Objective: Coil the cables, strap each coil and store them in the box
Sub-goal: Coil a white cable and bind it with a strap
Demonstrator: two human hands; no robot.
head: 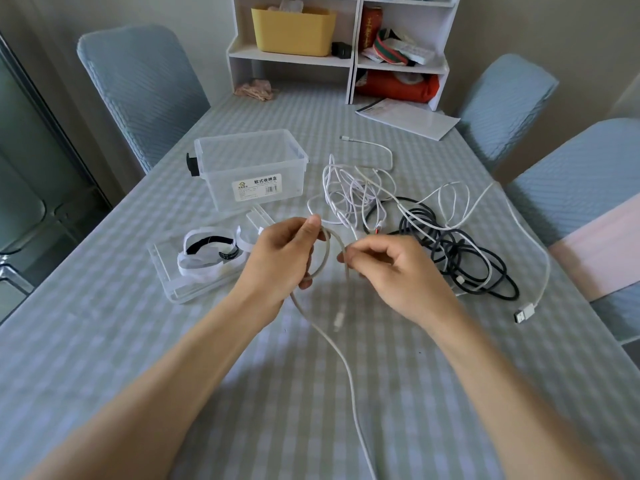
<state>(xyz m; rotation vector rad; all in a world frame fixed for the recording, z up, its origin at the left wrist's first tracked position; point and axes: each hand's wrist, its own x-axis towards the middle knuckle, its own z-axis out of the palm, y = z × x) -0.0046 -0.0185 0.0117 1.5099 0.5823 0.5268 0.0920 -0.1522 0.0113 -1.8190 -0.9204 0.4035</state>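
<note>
My left hand [282, 252] grips a small loop of a white cable [341, 355] above the table. Just to its right, my right hand [391, 268] pinches the same cable, whose plug end dangles blurred below while its long tail trails toward me. A tangle of white cables [349, 188] and a black cable [460, 254] lies behind my right hand. The clear plastic box [251, 168] stands open, left of the tangle. Its clear lid [194, 275] lies near my left hand with white and black straps [207, 252] on it.
A checked cloth covers the table [173, 358]. A white shelf unit [339, 46] with a yellow bin stands at the far edge, papers [408, 117] beside it. Blue chairs [138, 81] surround the table. A USB plug [524, 313] lies at the right.
</note>
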